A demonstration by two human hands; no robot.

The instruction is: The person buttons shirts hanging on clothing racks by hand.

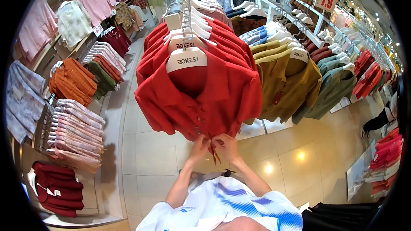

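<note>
A red collared shirt [231, 81] hangs at the front of a rack on a white hanger [186, 60] marked BOKESI. Both hands are at its lower front edge, close together. My left hand [199, 147] has its fingers closed on the red fabric ties at the hem. Beside it on the right, my right hand [224, 145] pinches the same ties. The loose tie ends [215, 158] dangle between the hands. More red shirts hang behind the front one.
Mustard shirts [274, 85] and green shirts [332, 87] hang to the right. Wall racks with pink shirts [77, 132] and orange shirts [72, 81] stand left. Folded clothes [385, 158] and a person's leg [374, 122] are at the far right. Tiled floor [150, 154] lies below.
</note>
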